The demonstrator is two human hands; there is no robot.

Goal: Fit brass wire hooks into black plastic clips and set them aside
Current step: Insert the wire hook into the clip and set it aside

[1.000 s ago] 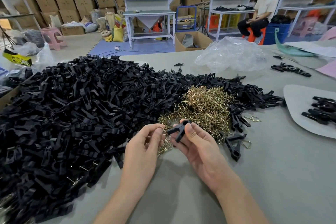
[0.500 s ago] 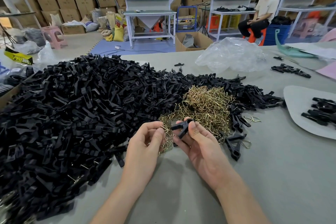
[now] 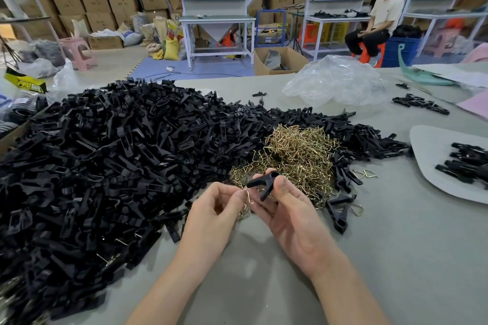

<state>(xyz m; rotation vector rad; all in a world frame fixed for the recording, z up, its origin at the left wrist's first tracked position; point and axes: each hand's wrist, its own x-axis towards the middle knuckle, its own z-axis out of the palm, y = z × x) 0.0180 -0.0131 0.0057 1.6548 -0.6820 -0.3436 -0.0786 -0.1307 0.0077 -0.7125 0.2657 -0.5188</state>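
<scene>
My right hand (image 3: 287, 216) pinches a black plastic clip (image 3: 264, 183) between thumb and fingers, just in front of the heap of brass wire hooks (image 3: 293, 155). My left hand (image 3: 214, 214) pinches one brass wire hook (image 3: 247, 196) at its fingertips, right beside the clip's lower leg. A very large pile of loose black clips (image 3: 105, 166) covers the left half of the grey table (image 3: 396, 258). Several finished clips (image 3: 467, 163) lie on a grey card (image 3: 433, 166) at the right edge.
Two clips with hooks (image 3: 340, 211) lie on the table right of my hand. A crumpled clear plastic bag (image 3: 335, 79) sits behind the piles, and more clips (image 3: 420, 103) lie at the far right. A person (image 3: 380, 18) sits at a bench behind.
My left hand has lifted a brass hook from the heap's edge and brought it up against the clip. The right hand has turned the clip slightly.
</scene>
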